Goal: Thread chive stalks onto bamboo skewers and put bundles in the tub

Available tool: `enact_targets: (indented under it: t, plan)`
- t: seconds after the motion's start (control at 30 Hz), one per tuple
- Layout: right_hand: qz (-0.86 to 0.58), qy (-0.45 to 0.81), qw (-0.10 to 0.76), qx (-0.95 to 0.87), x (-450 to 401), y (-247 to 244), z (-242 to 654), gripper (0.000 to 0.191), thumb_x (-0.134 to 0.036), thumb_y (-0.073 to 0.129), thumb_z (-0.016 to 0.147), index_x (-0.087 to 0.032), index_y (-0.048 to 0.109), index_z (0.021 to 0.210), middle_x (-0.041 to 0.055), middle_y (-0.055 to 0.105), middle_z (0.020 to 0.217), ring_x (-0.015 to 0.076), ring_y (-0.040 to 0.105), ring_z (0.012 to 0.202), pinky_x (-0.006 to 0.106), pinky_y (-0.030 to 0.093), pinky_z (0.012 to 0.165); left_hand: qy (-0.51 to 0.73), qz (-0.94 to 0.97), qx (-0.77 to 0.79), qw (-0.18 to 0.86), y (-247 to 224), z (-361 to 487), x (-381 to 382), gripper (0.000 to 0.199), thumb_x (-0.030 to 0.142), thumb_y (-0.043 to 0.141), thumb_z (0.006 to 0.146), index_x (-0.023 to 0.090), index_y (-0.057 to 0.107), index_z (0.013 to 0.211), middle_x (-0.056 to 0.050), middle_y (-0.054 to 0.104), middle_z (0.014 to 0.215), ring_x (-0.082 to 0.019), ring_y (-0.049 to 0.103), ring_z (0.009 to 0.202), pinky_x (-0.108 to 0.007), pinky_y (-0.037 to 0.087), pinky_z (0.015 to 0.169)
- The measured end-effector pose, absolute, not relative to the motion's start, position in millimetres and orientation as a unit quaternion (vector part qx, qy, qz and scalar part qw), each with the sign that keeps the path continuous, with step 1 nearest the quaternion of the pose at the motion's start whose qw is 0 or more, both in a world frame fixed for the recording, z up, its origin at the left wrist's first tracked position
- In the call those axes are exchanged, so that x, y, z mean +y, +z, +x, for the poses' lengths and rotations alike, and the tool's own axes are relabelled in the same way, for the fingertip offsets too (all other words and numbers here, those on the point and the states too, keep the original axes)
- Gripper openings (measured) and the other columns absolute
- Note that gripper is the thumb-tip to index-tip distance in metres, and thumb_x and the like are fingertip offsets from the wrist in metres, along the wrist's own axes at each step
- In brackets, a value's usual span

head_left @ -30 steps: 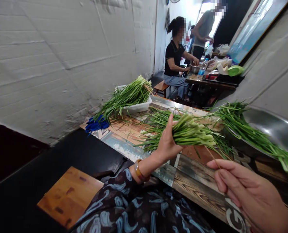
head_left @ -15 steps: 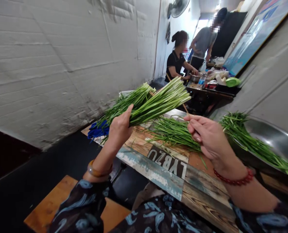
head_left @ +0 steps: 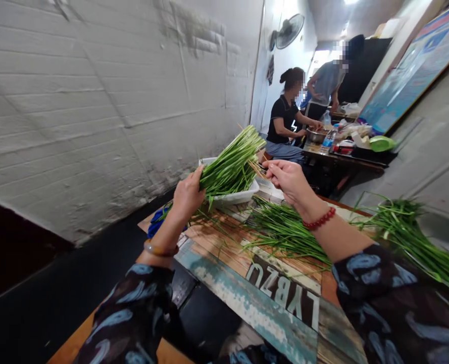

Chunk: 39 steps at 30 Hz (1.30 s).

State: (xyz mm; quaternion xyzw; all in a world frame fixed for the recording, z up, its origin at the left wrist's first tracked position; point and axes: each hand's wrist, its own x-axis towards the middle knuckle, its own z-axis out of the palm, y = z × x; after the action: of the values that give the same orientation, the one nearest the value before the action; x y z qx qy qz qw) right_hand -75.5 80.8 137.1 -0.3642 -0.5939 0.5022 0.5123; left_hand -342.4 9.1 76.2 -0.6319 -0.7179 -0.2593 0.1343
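Note:
My left hand (head_left: 188, 197) is wrapped round the green end of a bunch of chives (head_left: 230, 162), its pale cut stems pointing up and away. The bunch is over a white plastic tray (head_left: 243, 196), where more chives lie; whether it rests on them I cannot tell. My right hand (head_left: 287, 179) is closed in a pinch at the pale stem ends, on the end of a thin wooden skewer (head_left: 265, 161). More skewer ends (head_left: 256, 169) show beside it. Loose chives (head_left: 288, 227) are spread on the patchwork wooden table (head_left: 228, 280) beneath my right forearm.
Another chive heap (head_left: 402, 227) lies by a metal basin (head_left: 442, 230) at right. Blue cloth or netting (head_left: 156, 222) sits at the table's left edge. Beyond, two people are at another table with a metal bowl (head_left: 316, 135) and a water bottle (head_left: 328, 140). A wall (head_left: 106, 116) runs along the left.
My left hand has lowered the bunch of chives over the white tray, now more visible. My right hand moved left, closer to the stems, still pinching the skewer. The view has shifted.

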Motion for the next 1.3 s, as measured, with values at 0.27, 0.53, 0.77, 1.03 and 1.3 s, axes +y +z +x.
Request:
enact_targets:
  t: [0.27,0.53,0.77,1.03,1.3]
  plan:
    - [-0.462,0.491,0.424,-0.604,170,115,-119,0.016,0.001,0.061,0.083,-0.007,0.067,0.096,-0.0046,0.058,0.053,0.0034,0.048,0.038,0.013,0.032,0.037,-0.144,-0.643,-0.752,0.008,52,-357,85,0.096,0.043,0.070,0.081,0.011,0.022,0.158,-0.024,0.032,0.161,-0.035,0.037,0.147,-0.047,0.035,0.118]
    - [-0.453,0.463,0.422,-0.634,182,92,-106,0.019,0.001,0.064,0.078,-0.010,0.067,0.093,-0.0008,0.064,0.069,0.0040,0.057,0.049,0.014,0.045,0.046,-0.160,-0.649,-0.743,0.030,51,-346,90,0.091,0.048,0.065,0.086,0.012,0.023,0.158,-0.024,0.022,0.165,-0.037,0.025,0.152,-0.061,0.024,0.119]
    - [-0.453,0.357,0.431,-0.694,184,93,-116,0.027,-0.003,0.053,0.081,-0.013,0.072,0.097,0.0051,0.071,0.083,0.0128,0.067,0.072,0.027,0.055,0.072,-0.178,-0.638,-0.746,0.069,46,-320,122,0.071,0.036,0.048,0.096,0.010,0.024,0.158,-0.023,0.022,0.165,-0.040,0.030,0.149,-0.060,0.028,0.117]
    - [-0.381,0.128,0.391,-0.828,147,95,-87,0.032,-0.012,0.053,0.086,-0.012,0.073,0.111,0.0184,0.064,0.129,0.0301,0.054,0.125,0.047,0.036,0.113,-0.185,-0.627,-0.755,0.061,35,-312,133,0.071,0.033,0.049,0.095,0.008,0.025,0.157,-0.023,0.029,0.162,-0.040,0.037,0.144,-0.060,0.029,0.116]
    - [-0.322,0.150,0.349,-0.867,59,41,-12,0.025,-0.024,0.053,0.091,-0.018,0.070,0.108,0.0131,0.071,0.113,0.0256,0.064,0.107,0.046,0.049,0.099,-0.384,-0.622,-0.679,0.068,34,-334,75,0.063,0.023,0.057,0.089,0.009,0.042,0.149,-0.020,0.043,0.155,-0.030,0.039,0.145,-0.046,0.029,0.121]
